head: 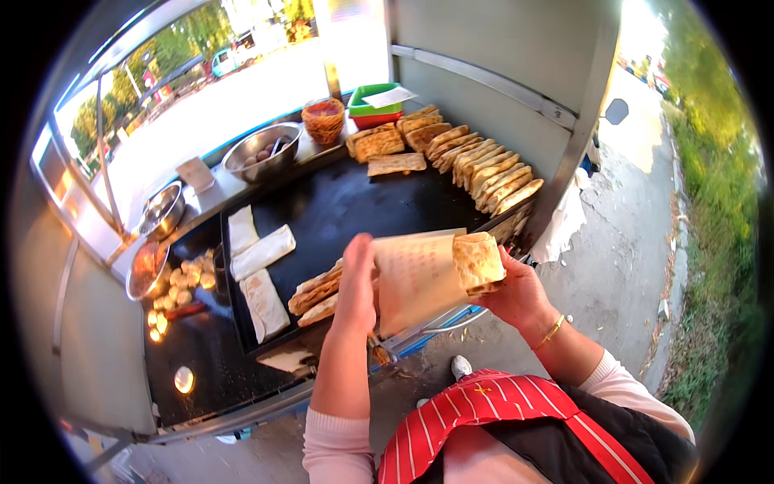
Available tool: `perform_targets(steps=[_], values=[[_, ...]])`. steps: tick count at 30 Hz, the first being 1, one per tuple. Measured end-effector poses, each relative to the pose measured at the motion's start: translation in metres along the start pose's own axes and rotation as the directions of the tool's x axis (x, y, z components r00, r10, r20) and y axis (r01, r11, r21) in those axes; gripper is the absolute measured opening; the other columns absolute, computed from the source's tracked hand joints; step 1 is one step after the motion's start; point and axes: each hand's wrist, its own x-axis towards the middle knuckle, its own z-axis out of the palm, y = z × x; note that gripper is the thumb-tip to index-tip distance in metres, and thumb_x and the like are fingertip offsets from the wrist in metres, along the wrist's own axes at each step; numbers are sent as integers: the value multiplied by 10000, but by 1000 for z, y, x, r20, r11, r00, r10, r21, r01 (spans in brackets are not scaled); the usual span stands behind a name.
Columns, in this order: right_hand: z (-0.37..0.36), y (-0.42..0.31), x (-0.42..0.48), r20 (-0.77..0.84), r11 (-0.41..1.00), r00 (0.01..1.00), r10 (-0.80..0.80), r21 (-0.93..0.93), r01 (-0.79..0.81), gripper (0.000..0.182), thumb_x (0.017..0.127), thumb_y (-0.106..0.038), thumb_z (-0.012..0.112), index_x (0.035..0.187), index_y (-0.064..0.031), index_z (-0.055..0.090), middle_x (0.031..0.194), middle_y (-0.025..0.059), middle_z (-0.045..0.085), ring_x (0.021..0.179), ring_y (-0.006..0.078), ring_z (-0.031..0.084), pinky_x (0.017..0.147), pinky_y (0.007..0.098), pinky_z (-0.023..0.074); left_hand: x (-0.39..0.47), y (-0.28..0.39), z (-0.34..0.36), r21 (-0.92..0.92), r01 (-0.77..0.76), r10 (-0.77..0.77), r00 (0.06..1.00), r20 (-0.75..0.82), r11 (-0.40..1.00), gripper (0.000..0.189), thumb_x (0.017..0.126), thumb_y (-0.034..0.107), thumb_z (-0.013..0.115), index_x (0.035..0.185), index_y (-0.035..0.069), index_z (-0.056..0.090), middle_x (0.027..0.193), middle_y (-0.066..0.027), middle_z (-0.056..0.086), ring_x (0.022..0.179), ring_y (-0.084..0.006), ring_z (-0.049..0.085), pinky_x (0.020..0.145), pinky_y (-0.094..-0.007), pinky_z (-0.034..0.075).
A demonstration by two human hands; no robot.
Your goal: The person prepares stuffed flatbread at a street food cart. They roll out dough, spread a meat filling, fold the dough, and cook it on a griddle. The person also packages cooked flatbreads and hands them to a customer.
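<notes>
A browned, folded flatbread [478, 260] sticks out of the right end of a brown paper bag [417, 272] that bears printed writing. My right hand [514, 290] grips the bread's bare end, with a yellow bangle on the wrist. Against the bag's left end lies my left hand [357, 284], seen edge-on, so most of its fingers are hidden. The bag is held above the front edge of a black griddle [363, 193]. Just left of my left hand, browned flatbreads [314, 296] lean together on the griddle.
Pale, uncooked flatbreads [263, 251] lie at the griddle's left. Browned flatbreads [484, 169] line its right edge. Behind stand a steel bowl of eggs [239, 142], a wicker basket [323, 121] and a green plastic basket [369, 109]. Small round pieces [187, 275] sit on the left hot plate.
</notes>
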Motion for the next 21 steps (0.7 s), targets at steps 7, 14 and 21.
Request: perform_targets(steps=[7, 14, 21], values=[[-9, 37, 65, -51, 965, 974, -219, 135, 224, 385, 979, -176, 618, 1317, -87, 459, 1280, 103, 603, 1182, 324, 612, 993, 522, 530, 144, -7, 28, 889, -138, -80, 978, 191, 436, 629, 1032, 564, 453, 1325, 36, 629, 1325, -107, 634, 1267, -216, 538, 1089, -345, 369], [-70, -3, 69, -70, 966, 997, 32, -253, -48, 609, 956, -152, 663, 1442, 37, 347, 1310, 155, 556, 1180, 286, 613, 962, 422, 556, 139, -26, 45, 871, -75, 47, 997, 60, 486, 729, 1034, 616, 362, 1374, 11, 586, 1402, -161, 592, 1354, -267, 498, 1133, -359, 330], [-110, -117, 44, 371, 914, 884, -284, -175, 367, 718, 1041, -505, 471, 1566, -73, 240, 1562, 184, 341, 1462, 305, 349, 1166, 453, 337, 37, -86, 280, 498, -824, 824, 466, 323, 271, 819, 1024, 577, 385, 1573, -14, 247, 1632, -172, 279, 1521, -293, 231, 1247, -466, 117]])
